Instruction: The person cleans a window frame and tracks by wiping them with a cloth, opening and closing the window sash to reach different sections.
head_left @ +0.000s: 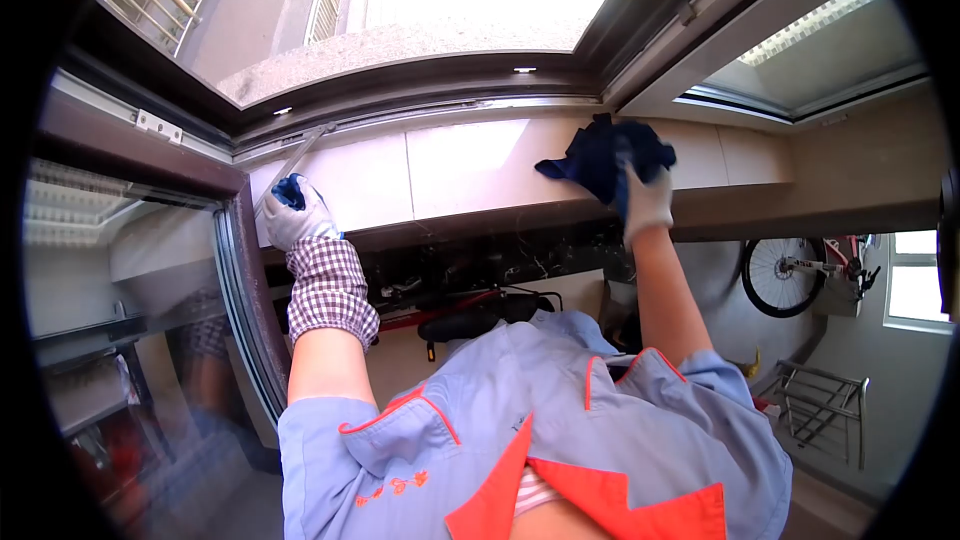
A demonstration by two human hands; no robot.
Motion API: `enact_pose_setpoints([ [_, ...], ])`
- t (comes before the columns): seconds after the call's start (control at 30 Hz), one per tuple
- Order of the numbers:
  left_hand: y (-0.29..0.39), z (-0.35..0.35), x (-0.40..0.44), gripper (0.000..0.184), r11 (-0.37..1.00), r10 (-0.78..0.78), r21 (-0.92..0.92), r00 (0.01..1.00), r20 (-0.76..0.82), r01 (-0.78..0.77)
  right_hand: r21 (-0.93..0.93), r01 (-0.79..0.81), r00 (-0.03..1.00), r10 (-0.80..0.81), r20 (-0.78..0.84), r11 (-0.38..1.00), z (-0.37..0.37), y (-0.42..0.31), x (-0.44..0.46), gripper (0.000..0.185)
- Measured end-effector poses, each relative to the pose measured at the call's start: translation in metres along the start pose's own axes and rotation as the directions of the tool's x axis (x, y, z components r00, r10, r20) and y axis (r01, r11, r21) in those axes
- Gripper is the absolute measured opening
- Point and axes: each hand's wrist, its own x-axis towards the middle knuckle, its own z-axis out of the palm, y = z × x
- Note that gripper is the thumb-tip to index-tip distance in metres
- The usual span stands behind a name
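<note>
Sill (460, 175) below the window (420, 78): our left hand (300, 215) curls by the stay (304, 152), its hold unclear; well apart, our right hand (648, 200) grips the dark cloth (592, 162) on the sill, where even, flat pressure should serve best.

Quick count, going by the windowsill (450, 175): 2 gloved hands, so 1 left hand (297, 212) at its left end and 1 right hand (648, 198) toward its right. There's 1 dark blue cloth (612, 155) over the sill's right part, plus 1 checked sleeve cover (328, 285) just below its left end. I get 2 seams across the sill. Down and right of it: 1 bicycle (852, 266) with 1 wheel (783, 277) showing, and 1 metal rack (825, 405).
</note>
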Motion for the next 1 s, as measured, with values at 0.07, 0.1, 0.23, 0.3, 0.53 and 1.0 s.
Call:
enact_pose_setpoints([
  [0.07,0.007,-0.008,-0.002,0.062,1.000,-0.011,-0.014,1.000,0.025,0.011,-0.565,-0.017,1.000,0.027,0.010,0.825,0.017,-0.019,0.030,0.045],
  [0.1,0.007,-0.008,-0.001,0.062,1.000,-0.013,-0.005,1.000,0.024,0.013,-0.643,0.054,0.996,0.006,0.090,0.764,0.022,-0.044,0.037,0.044],
  [0.23,0.004,-0.004,0.000,0.062,1.000,-0.019,0.020,1.000,0.016,0.018,-0.801,0.306,0.949,-0.098,0.300,0.514,0.038,-0.059,0.072,0.033],
  [0.3,0.002,-0.004,-0.001,0.063,1.000,-0.020,0.011,0.999,0.031,0.020,-0.854,0.352,0.915,0.052,0.400,0.384,0.045,-0.068,0.087,0.028],
  [0.53,-0.003,0.008,-0.002,0.056,0.999,0.012,0.052,0.997,-0.079,-0.008,-0.837,0.336,0.914,0.066,0.401,0.432,0.057,-0.072,0.097,0.025],
  [1.0,0.002,0.001,-0.003,0.059,1.000,-0.022,0.010,0.999,-0.026,0.022,-0.171,0.208,0.903,-0.121,0.412,0.963,0.173,-0.023,0.064,0.037],
])
